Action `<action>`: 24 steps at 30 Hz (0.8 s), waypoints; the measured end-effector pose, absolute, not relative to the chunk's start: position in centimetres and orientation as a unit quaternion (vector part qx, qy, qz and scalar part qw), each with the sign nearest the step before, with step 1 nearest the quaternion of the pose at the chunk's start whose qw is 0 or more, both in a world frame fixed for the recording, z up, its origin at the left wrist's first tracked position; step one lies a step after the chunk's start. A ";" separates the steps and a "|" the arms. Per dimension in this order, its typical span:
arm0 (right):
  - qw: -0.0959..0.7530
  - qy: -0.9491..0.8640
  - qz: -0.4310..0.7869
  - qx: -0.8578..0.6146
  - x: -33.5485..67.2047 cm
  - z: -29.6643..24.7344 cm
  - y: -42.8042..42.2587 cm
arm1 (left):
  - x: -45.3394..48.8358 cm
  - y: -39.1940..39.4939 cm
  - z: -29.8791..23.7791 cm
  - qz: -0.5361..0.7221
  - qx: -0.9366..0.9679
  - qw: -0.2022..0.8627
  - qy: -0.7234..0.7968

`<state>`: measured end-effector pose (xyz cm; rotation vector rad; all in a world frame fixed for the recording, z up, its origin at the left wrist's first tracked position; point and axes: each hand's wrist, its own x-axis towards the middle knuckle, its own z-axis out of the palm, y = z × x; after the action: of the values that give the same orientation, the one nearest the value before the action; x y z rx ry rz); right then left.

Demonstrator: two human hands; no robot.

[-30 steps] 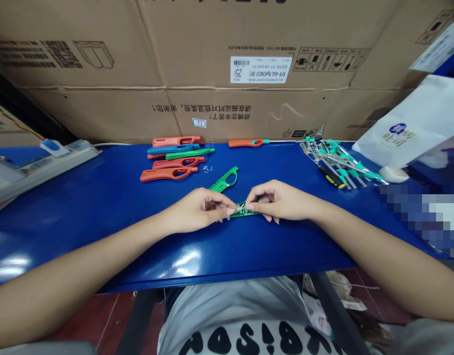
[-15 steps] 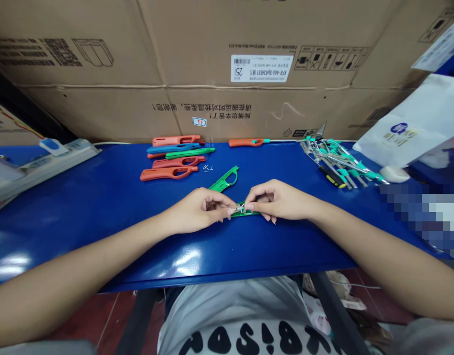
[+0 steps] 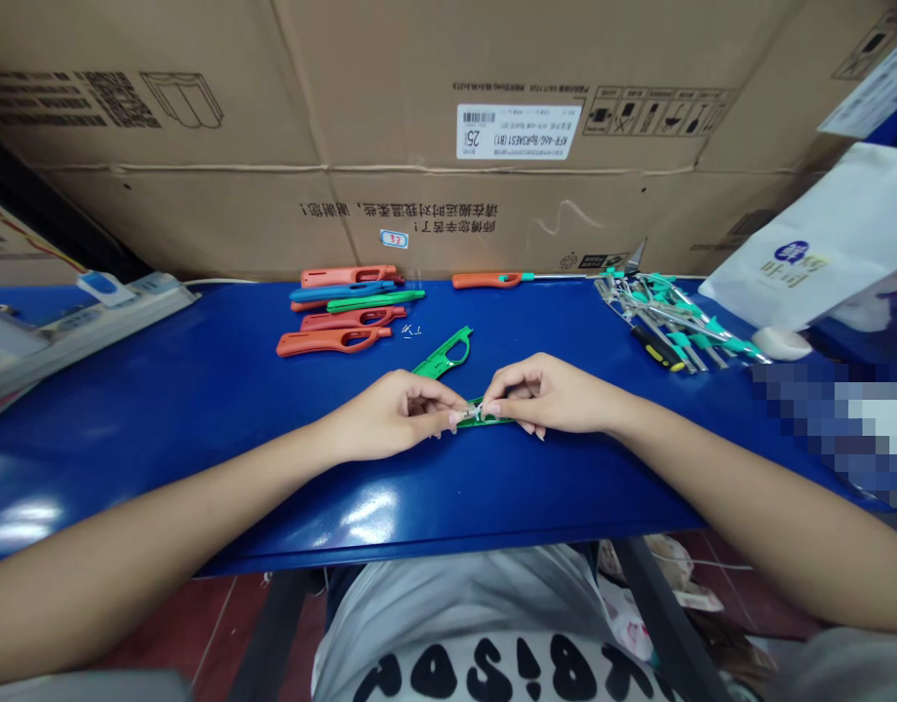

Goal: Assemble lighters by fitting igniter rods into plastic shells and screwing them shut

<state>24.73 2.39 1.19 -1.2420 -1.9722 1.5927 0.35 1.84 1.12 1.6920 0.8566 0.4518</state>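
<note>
Behind left hand [image 3: 396, 419] | green shell [image 3: 435, 364], part-hidden | coloured handles [image 3: 324, 321] | rod pile [image 3: 664, 314]

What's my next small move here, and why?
Probably press the small pale parts gently into the green casing: your left hand and right hand pinch at them, close together over it. Whether they're seated is too small to tell.

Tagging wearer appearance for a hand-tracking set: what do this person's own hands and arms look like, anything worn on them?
Left hand and right hand: bare, no gloves, rings or watch visible. Forearms bare too. Blurred grey patches at the bottom corners look like sleeves. Grey-and-white shirt, large black lettering.
</note>
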 end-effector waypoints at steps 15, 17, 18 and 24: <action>0.173 -0.678 0.569 -0.432 24.6 1.2 2.4 | 0.3 1.9 0.9 0.197 0.713 0.571 0.357; 0.174 -0.677 0.570 -0.432 24.7 1.2 2.4 | 0.3 2.0 0.8 0.197 0.715 0.568 0.356; 0.175 -0.677 0.569 -0.433 24.7 1.2 2.4 | 0.3 2.0 0.8 0.197 0.715 0.568 0.357; 0.177 -0.671 0.565 -0.446 24.7 1.3 2.5 | 0.3 2.1 1.0 0.199 0.696 0.584 0.368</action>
<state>24.72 2.54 1.30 -1.2626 -1.9000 1.5979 0.26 2.12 0.96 1.6233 0.8598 0.4649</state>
